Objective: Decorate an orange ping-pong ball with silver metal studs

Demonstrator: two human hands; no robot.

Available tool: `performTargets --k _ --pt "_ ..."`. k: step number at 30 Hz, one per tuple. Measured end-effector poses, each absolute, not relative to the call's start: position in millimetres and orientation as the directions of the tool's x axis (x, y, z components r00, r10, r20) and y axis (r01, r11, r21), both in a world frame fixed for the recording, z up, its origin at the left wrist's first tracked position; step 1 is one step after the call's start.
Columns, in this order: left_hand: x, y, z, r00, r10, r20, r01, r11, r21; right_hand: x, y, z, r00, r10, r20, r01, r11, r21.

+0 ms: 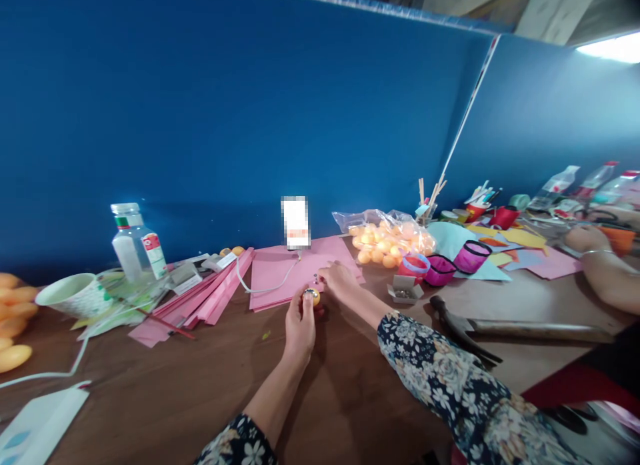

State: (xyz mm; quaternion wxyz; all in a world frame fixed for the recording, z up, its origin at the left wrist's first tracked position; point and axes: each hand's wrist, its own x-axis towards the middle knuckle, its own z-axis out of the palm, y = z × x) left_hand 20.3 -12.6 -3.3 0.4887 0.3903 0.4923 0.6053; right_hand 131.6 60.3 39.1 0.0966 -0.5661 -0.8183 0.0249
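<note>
Brown tabletop [200,391]: orange ball [317,297] gripped in curled left hand [300,323], near edge of pink paper [273,265]; right hand [339,281] positioned above paper, fingers bent, any hold indiscernible.

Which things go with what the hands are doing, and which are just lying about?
Probably part of it:
- small round orange ball, held in the left hand
- flat pink paper sheets, by the right hand
- clear plastic bag of similar balls

Seemingly just lying about:
- clear bottle with a red-and-white label
- white, green-patterned cup
- wooden-handled metal hammer
</note>
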Motion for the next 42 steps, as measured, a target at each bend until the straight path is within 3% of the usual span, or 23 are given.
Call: performTargets --k 22,42 --pt "20.3 -12.2 -3.0 -0.224 0.974 -0.043 -0.263 -0.018 0.965 116.6 83.1 25.4 -0.434 0.885 0.169 0.884 0.454 -0.112" --pt "19.6 -11.9 -4.1 -0.232 0.973 -0.022 -0.259 -0.039 0.965 153.2 52.5 48.1 -0.440 0.885 0.155 0.876 0.461 -0.144"
